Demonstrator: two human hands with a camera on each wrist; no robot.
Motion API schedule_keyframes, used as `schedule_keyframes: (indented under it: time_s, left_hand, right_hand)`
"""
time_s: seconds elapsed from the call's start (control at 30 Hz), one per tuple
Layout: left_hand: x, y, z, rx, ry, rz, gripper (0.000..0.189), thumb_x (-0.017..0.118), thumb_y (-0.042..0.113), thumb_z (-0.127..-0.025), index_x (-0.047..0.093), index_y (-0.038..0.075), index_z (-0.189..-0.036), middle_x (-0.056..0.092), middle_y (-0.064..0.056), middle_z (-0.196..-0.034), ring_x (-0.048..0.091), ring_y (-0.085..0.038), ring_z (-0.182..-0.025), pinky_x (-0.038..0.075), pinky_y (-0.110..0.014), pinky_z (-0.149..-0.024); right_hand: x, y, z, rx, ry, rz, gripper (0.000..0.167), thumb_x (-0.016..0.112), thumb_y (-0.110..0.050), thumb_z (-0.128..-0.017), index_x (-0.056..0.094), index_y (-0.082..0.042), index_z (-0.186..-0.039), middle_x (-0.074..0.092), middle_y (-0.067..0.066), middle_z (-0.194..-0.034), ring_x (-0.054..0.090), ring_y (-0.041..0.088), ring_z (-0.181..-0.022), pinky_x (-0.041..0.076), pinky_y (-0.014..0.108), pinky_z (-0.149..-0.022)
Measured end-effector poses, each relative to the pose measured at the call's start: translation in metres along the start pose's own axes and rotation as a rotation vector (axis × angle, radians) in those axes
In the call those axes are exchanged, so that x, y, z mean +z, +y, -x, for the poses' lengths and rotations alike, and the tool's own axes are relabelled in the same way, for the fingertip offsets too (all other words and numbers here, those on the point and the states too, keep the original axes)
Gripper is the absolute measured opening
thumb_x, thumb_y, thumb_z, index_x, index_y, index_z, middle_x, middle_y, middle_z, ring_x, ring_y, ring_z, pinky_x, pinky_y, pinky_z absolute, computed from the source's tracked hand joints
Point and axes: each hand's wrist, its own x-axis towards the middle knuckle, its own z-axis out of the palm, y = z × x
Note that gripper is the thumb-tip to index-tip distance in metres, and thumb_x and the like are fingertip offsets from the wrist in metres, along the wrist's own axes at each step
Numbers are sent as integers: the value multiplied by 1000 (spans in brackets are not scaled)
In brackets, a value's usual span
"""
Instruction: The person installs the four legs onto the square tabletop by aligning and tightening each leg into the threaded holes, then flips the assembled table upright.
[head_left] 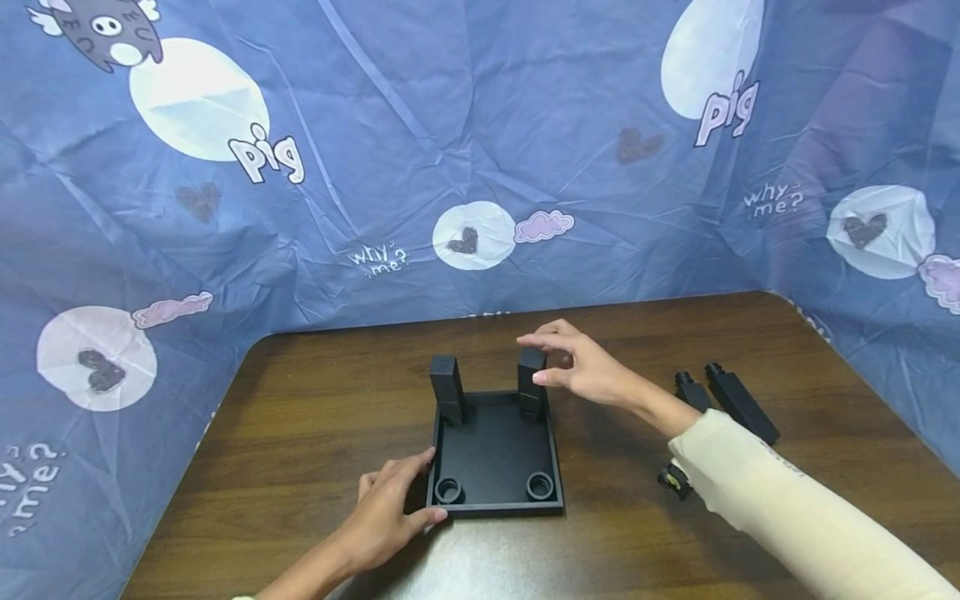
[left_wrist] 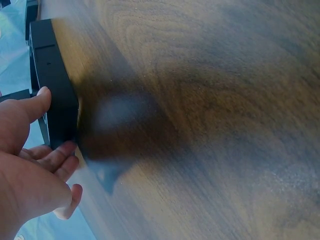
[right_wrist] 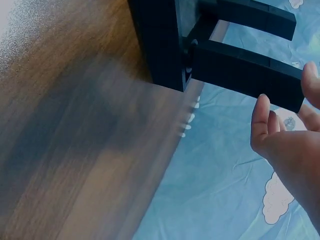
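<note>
A black rectangular tray-like base [head_left: 495, 454] with a raised rim lies on the table. My left hand [head_left: 386, 508] holds its near left corner, thumb at the front edge and fingers along the left side. Two black square posts stand upright at its far corners. My right hand [head_left: 588, 367] grips the upper end of the right post [right_wrist: 245, 72] between thumb and fingers. The left post [head_left: 447, 387] stands free of both hands. Round sockets show at the near left [head_left: 448, 490] and near right [head_left: 540, 486] corners.
On the brown wooden table [head_left: 322, 400], two loose black posts with knobbed ends, one [head_left: 742, 404] fully visible, lie at the right, partly behind the sleeve. A small black and yellow object [head_left: 677, 481] sits beside the sleeve. A blue printed cloth [head_left: 390, 167] hangs behind.
</note>
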Motion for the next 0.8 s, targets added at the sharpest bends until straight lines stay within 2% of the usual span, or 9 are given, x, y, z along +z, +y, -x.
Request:
schedule_keyframes:
  time_s: [0.13,0.33,0.43,0.57,0.7,0.8]
  left_hand:
    - [0,0,0,2,1,1,71,84,21,-75,53,3,-136,64,-7,-120,52,-22,-114,28,-45,-88]
    - [0,0,0,-14,-11,9,70,83,20,-76,53,3,-137,64,-7,-121,52,-22,-115,27,-45,-89]
    - [-1,1,0,-9,-9,9,70,83,21,-76,53,3,-137,64,-6,-119,52,-21,-114,28,-45,-89]
    - [-1,0,0,-13,-13,10,70,83,20,-76,53,3,-137,64,-5,-118,52,-20,-113,28,-45,-90]
    - [0,0,-1,-19,-21,9,71,83,20,-76,52,3,-137,64,-5,-118,52,-20,-113,27,-45,-90]
    - [0,-1,-1,-19,-24,6,71,83,21,-76,52,3,-137,64,-5,-119,52,-20,-113,28,-45,-90]
  right_hand:
    - [2,0,-1,-8,28,-12,44,73,-2,-85,63,-2,-127,51,14,-123,52,32,-112,45,50,-90]
    - [10,1,-4,-2,140,-17,35,82,-3,-76,64,-1,-106,57,11,-108,56,26,-99,50,31,-76]
    - [12,2,-4,13,171,0,35,85,-6,-74,61,-3,-100,56,10,-104,56,23,-96,50,27,-71]
    - [9,2,-2,7,137,-12,39,84,-7,-75,60,-2,-106,56,12,-110,55,26,-101,51,34,-76]
    - [0,4,-1,-16,52,-38,45,78,-6,-81,60,-2,-122,55,14,-122,54,31,-107,47,46,-85]
    - [-7,4,1,-16,-28,-30,48,70,-8,-89,56,-6,-135,51,12,-132,52,32,-114,44,51,-91]
